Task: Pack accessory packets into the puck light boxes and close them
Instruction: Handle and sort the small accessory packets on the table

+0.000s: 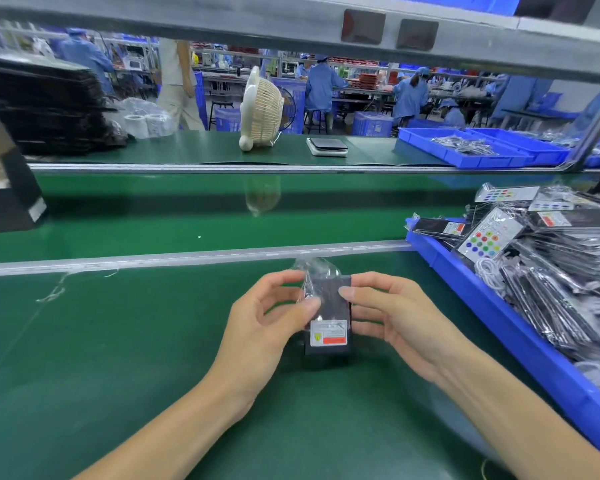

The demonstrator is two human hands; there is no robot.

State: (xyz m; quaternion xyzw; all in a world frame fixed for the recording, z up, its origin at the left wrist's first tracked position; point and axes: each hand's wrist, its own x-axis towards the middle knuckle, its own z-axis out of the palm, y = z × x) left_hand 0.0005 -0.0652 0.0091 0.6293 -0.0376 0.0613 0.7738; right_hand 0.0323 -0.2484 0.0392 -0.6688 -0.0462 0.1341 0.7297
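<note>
A clear plastic accessory packet with a white and red label sticks out of the top of a small black puck light box that stands on the green bench. My left hand pinches the packet's upper left edge with thumb and fingers. From the right side, my right hand grips the box and packet, its thumb lying on the packet's face. The box's lower part is partly hidden by the packet. A blue bin on the right holds several more packets.
A conveyor belt runs behind the bench rail. A black box stands on it at the left. Beyond it sit a stack of flat black cartons, a small cream fan, a scale and blue trays. Workers are at far benches.
</note>
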